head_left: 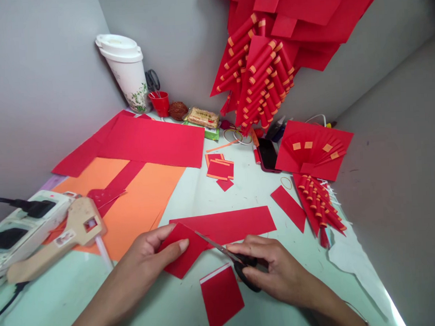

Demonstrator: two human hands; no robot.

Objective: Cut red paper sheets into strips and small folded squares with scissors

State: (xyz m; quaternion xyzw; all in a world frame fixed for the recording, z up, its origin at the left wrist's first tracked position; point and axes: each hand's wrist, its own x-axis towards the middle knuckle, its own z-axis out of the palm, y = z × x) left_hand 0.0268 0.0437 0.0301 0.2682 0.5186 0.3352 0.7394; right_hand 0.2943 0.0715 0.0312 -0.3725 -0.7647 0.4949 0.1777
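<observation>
My left hand pinches a small red paper piece between thumb and fingers, thumb on top. In my right hand are black-handled scissors, their blades pointing left and touching the upper right edge of that piece. A long red paper strip lies on the table just behind, partly covered by the held piece. Nearer the front, below the scissors, lies a red square with a white strip along its top edge.
Orange sheets, a glue gun and a power strip occupy the left. Behind stand a white cup and a red cup. A phone and red paper firecracker decorations are at right.
</observation>
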